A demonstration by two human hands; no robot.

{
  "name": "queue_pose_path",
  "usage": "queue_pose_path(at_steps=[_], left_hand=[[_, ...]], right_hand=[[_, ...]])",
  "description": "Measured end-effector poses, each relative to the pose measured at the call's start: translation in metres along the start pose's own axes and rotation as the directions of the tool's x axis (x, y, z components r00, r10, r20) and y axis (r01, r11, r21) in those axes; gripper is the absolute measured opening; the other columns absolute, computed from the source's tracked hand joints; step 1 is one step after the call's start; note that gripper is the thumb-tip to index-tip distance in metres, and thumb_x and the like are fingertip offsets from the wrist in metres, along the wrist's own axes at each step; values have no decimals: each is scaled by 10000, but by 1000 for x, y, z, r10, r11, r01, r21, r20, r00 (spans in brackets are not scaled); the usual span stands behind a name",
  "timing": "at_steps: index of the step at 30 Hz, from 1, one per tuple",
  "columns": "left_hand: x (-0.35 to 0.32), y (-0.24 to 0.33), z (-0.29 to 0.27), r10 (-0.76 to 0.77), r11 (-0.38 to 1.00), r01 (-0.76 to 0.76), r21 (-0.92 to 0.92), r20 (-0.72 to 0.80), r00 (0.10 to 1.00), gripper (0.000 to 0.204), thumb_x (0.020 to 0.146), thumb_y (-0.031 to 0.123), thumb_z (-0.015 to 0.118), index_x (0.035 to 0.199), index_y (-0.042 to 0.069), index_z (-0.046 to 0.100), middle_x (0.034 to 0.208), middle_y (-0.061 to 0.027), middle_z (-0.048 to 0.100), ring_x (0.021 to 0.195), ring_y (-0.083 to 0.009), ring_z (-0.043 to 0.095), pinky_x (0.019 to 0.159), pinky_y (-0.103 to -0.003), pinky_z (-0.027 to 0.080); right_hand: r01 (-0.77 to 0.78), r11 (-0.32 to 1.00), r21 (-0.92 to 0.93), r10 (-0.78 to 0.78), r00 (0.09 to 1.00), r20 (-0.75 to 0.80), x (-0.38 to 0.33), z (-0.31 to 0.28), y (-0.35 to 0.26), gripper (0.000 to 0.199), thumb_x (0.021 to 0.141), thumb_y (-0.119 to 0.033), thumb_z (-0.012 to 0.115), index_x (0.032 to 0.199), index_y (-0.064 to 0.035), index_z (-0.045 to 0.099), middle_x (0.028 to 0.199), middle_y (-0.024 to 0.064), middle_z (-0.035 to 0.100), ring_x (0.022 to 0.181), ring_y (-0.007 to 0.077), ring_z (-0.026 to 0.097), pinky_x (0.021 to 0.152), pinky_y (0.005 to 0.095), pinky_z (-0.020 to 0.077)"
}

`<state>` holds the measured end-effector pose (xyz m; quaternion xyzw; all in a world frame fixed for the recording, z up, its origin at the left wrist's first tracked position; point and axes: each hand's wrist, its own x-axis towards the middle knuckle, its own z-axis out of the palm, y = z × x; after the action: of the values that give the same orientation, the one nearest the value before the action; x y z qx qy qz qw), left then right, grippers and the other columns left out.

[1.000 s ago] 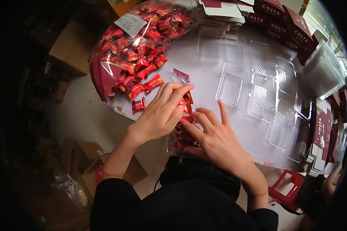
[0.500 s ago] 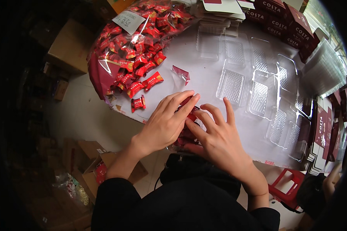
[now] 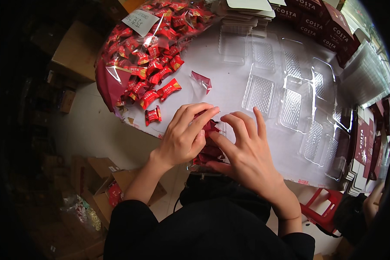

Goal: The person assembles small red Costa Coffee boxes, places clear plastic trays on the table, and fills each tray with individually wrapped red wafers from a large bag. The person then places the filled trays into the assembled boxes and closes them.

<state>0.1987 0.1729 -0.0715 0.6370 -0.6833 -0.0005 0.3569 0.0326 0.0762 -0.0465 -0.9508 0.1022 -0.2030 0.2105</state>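
At the table's near edge, several dark red wrapped sweets (image 3: 211, 152) lie in what looks like a clear plastic tray, mostly covered by my hands. My left hand (image 3: 180, 138) is bent over the far end of the tray, its fingers closed on a red wrapped sweet that shows only as a sliver. My right hand (image 3: 250, 151) has its fingers spread, with the index finger and thumb at the right side of the sweets. Left of my hands, a few loose red sweets (image 3: 169, 89) lie before a big clear bag (image 3: 154, 43) full of them.
Clear empty trays (image 3: 260, 95) are spread over the table's right half. Stacked trays (image 3: 364, 78) and dark red boxes (image 3: 310, 21) stand beyond. A torn clear scrap (image 3: 201, 82) lies ahead of my left hand. A red stool (image 3: 320, 208) is at lower right, with another person's arm nearby.
My left hand has shifted slightly left, and its thumb now shows. The gap between my hands is wider, uncovering more of the red sweets. My right hand has barely moved.
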Motion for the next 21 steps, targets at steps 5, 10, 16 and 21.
queue_pose_path(at_steps=[5, 10, 16, 21], left_hand=[[0, 1, -6, -62, 997, 66, -39, 91, 994, 538, 724, -53, 506, 1259, -19, 454, 1208, -164, 483, 1096, -317, 488, 919, -393, 415], [3, 1, -15, -151, 974, 178, -141, 182, 972, 613, 722, -80, 554, 1310, 3, 403, 1258, -153, 446, 1153, -304, 462, 957, -371, 393], [3, 0, -14, -173, 967, 191, -169, 116, 978, 543, 739, -90, 563, 1261, 31, 475, 1207, -142, 478, 1087, -292, 513, 891, -359, 442], [-1, -2, -15, -128, 987, 125, -104, -28, 991, 413, 748, -121, 532, 1136, 15, 578, 1098, -134, 550, 954, -279, 584, 772, -343, 493]], right_hand=[[53, 998, 44, -54, 998, 38, 2, 2, 3, 548, 647, -295, 737, 1093, -64, 519, 1187, 88, 475, 1124, 233, 455, 1010, 542, 272], [63, 992, 107, -67, 997, 36, 6, 2, 4, 585, 654, -295, 738, 1130, -55, 499, 1161, 84, 480, 1080, 240, 470, 999, 530, 293], [71, 997, 33, -74, 992, 98, 10, -1, 4, 638, 614, -320, 763, 1126, -46, 497, 1130, 89, 484, 1014, 255, 476, 998, 553, 287], [19, 1000, -22, -17, 997, 82, 9, 4, 4, 690, 615, -420, 735, 1124, -21, 496, 1122, 93, 495, 1075, 267, 454, 1031, 613, 177]])
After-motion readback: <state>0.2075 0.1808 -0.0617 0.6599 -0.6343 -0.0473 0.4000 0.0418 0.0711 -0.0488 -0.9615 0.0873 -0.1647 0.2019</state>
